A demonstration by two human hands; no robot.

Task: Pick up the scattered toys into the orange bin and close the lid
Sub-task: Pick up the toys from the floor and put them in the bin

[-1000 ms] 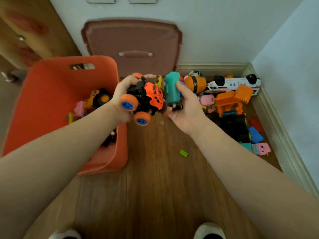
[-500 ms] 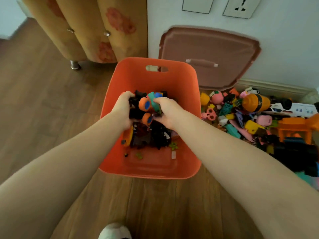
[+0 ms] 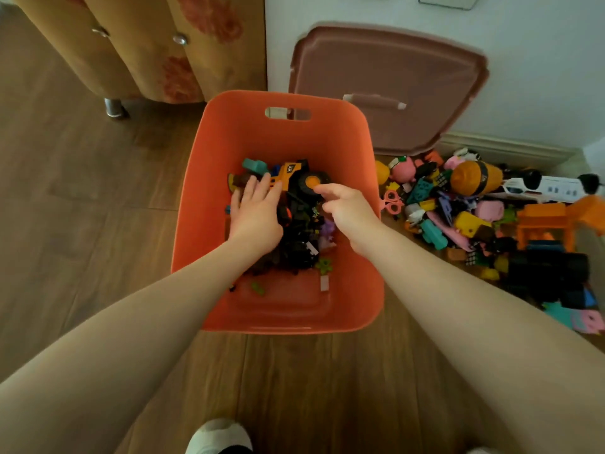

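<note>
Orange bin (image 3: 284, 136) on the floor, part-filled; both hands over it, holding nothing.
Left hand (image 3: 257, 214) flat, right hand (image 3: 347, 213) loosely curled. Toys (image 3: 458, 204) beside it look light, rigid plastic; take each by its body.

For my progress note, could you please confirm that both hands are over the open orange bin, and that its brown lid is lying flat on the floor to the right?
Not quite. The head view shows the brown lid standing propped against the wall behind the orange bin, not lying flat on the floor. The rest holds: the left hand and right hand are both over the open bin.
</note>
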